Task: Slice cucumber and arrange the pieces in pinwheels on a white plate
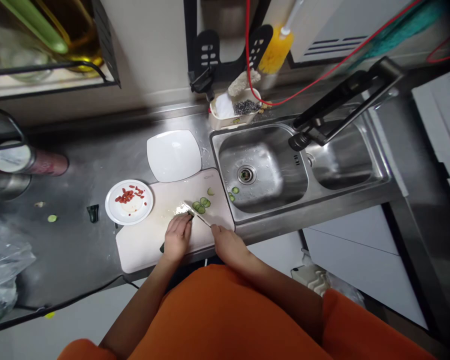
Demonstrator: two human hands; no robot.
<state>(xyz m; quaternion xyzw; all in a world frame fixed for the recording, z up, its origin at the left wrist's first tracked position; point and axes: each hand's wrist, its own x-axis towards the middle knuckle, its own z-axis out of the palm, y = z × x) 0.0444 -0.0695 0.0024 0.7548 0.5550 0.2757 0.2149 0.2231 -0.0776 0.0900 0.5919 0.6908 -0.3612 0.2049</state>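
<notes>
Over the board (142,245), left hand (177,235) — fingers curled — holding cucumber (162,247), right hand (229,245) (fingers closed) gripping knife (202,219)

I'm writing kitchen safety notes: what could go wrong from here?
The knife in the right hand is close to the left hand on the cucumber, so a slip might nick that hand. Cut slices on the cutting board could slide into the neighbouring sink, where other green slices lie.

A steel counter (75,255) stretches left of the left hand (177,235), beneath a pale wall (150,55). Beyond and right of the right hand (228,244) sits a gleaming double sink (277,165), white cabinet fronts (360,260) below.
</notes>
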